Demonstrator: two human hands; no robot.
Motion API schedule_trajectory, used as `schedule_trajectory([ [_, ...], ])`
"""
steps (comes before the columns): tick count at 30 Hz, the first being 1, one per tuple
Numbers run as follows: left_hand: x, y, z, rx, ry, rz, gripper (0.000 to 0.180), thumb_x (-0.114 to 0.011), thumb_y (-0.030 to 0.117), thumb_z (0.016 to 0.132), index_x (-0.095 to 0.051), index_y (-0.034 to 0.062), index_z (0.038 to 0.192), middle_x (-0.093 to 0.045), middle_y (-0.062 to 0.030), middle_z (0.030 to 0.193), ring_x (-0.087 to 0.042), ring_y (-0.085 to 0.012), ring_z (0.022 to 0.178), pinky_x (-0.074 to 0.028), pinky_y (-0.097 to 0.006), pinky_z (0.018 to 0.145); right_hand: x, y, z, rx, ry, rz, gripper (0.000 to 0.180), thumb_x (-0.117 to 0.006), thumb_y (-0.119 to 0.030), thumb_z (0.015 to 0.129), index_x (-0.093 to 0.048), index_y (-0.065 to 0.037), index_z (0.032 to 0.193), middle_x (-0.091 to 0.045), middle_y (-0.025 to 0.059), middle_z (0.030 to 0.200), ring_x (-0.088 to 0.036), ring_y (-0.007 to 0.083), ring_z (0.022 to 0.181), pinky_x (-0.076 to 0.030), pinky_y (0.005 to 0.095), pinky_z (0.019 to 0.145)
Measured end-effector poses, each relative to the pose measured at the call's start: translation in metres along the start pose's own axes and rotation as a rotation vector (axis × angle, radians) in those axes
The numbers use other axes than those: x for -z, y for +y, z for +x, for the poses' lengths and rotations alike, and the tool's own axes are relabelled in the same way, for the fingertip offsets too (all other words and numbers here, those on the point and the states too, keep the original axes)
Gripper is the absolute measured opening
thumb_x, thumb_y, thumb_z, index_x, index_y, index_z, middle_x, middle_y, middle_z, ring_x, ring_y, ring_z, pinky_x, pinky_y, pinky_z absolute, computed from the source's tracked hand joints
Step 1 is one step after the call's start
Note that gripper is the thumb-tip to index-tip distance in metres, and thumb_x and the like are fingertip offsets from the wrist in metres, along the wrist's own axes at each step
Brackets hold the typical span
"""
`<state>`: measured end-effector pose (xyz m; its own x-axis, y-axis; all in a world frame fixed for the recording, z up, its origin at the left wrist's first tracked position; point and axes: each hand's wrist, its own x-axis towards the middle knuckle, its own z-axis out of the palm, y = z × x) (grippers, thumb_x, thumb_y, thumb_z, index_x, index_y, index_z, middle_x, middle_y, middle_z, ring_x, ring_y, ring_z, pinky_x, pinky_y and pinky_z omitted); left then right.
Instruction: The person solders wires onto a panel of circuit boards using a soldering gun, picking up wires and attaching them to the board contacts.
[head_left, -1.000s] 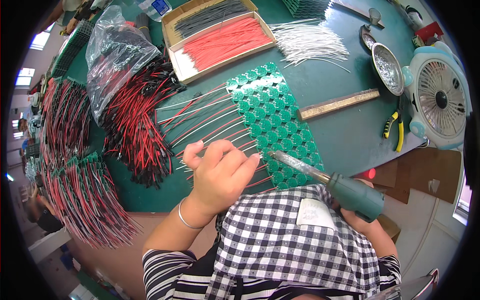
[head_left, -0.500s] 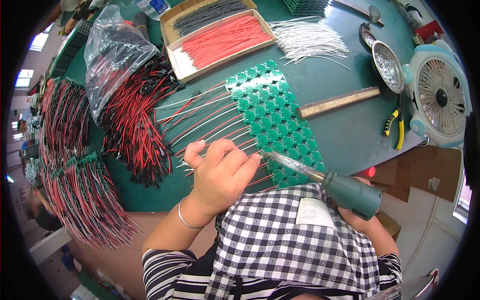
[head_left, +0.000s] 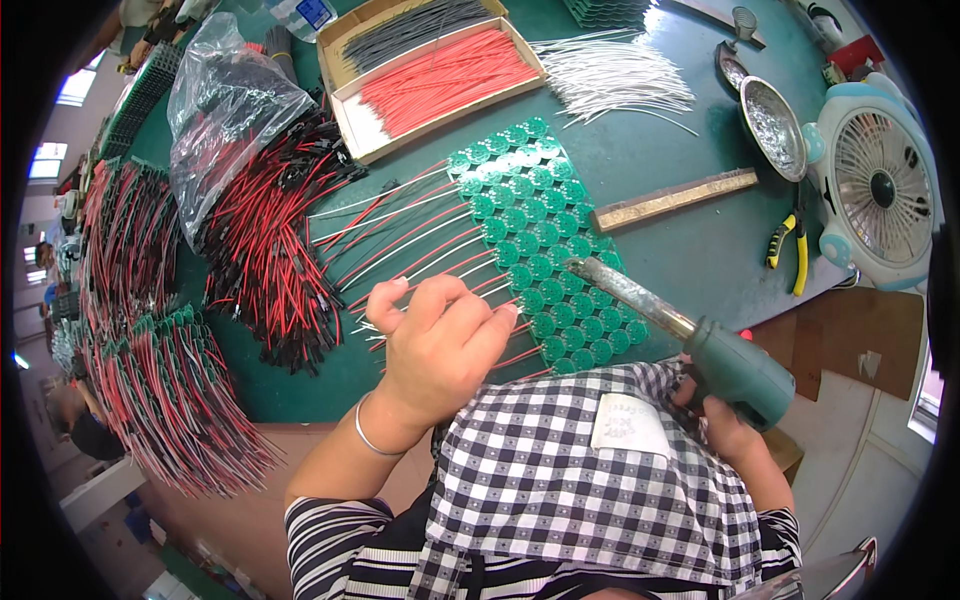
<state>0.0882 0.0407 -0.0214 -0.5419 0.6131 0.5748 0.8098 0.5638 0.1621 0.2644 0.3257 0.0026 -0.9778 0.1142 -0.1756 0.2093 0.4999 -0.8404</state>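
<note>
Green circuit panel (head_left: 545, 235) lies on the table, and I take it as the middle of my clock. At seven o'clock the left hand (head_left: 440, 345) is curled narrow, seemingly pinching one wire at the panel's edge; at between four and five the right hand (head_left: 725, 425) holds the soldering iron (head_left: 745, 375), its tip above the panel, apart from the left fingers. I judge the step in hand to be soldering wires to this edge; the next move calls for a still wire and a tip placed exactly at its joint. Counted: one panel, one iron, one wooden bar (head_left: 675, 200) and one metal dish (head_left: 772, 130) both near two o'clock, one pair of pliers (head_left: 798, 250) at three, one fan (head_left: 880, 190) between two and three. Red wires (head_left: 445, 80) at eleven and white wires (head_left: 610, 80) at one are too many to count.
</note>
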Motion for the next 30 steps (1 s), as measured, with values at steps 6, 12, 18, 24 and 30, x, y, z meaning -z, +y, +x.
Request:
schedule_trajectory([
  [6, 0.000, -0.001, 0.001, -0.017, -0.007, 0.023, 0.011, -0.069, 0.013, 0.068, -0.069, 0.0186, 0.078, -0.051, 0.0078, 0.067, -0.053, -0.0123, 0.079, -0.023, -0.044, 0.091, -0.006, -0.007, -0.001, -0.088, 0.041, 0.208, 0.069, -0.052, -0.060, 0.085, -0.052, -0.003, 0.123, -0.061, 0.0032, 0.076, -0.057, 0.0125, 0.068, -0.043, 0.0247, 0.062],
  [12, 0.007, 0.006, -0.002, -0.029, -0.018, 0.038, 0.011, -0.067, 0.015, 0.071, -0.069, 0.0190, 0.081, -0.050, 0.0074, 0.070, -0.054, -0.0116, 0.082, -0.023, -0.045, 0.090, 0.001, 0.001, 0.003, 0.074, -0.123, 0.328, 0.033, -0.062, -0.018, 0.084, -0.059, 0.000, 0.111, -0.065, 0.0096, 0.089, -0.063, 0.0204, 0.072, -0.050, 0.0336, 0.072],
  [18, 0.002, 0.012, -0.008, 0.011, -0.021, -0.018, 0.017, -0.070, 0.010, 0.065, -0.070, 0.0184, 0.079, -0.052, 0.0093, 0.066, -0.052, -0.0124, 0.077, -0.023, -0.042, 0.090, 0.000, -0.004, 0.006, 0.127, -0.087, -0.013, 0.038, -0.060, -0.039, 0.086, -0.061, -0.003, 0.097, -0.061, 0.0046, 0.070, -0.058, 0.0172, 0.067, -0.045, 0.0321, 0.068],
  [24, -0.001, 0.012, -0.010, 0.024, -0.008, -0.024, 0.018, -0.070, 0.009, 0.065, -0.070, 0.0186, 0.080, -0.051, 0.0092, 0.065, -0.052, -0.0123, 0.077, -0.023, -0.042, 0.089, -0.008, -0.010, 0.012, 0.165, -0.060, -0.003, 0.033, -0.060, -0.036, 0.087, -0.061, -0.004, 0.092, -0.062, 0.0040, 0.070, -0.059, 0.0166, 0.066, -0.045, 0.0319, 0.068],
  [30, -0.003, 0.011, -0.008, 0.009, 0.001, -0.025, 0.017, -0.070, 0.009, 0.064, -0.070, 0.0189, 0.079, -0.051, 0.0094, 0.065, -0.052, -0.0121, 0.076, -0.023, -0.042, 0.089, -0.008, -0.011, 0.013, 0.214, -0.044, -0.099, 0.029, -0.059, -0.034, 0.087, -0.063, -0.006, 0.092, -0.063, 0.0034, 0.075, -0.059, 0.0215, 0.075, -0.042, 0.0366, 0.078],
])
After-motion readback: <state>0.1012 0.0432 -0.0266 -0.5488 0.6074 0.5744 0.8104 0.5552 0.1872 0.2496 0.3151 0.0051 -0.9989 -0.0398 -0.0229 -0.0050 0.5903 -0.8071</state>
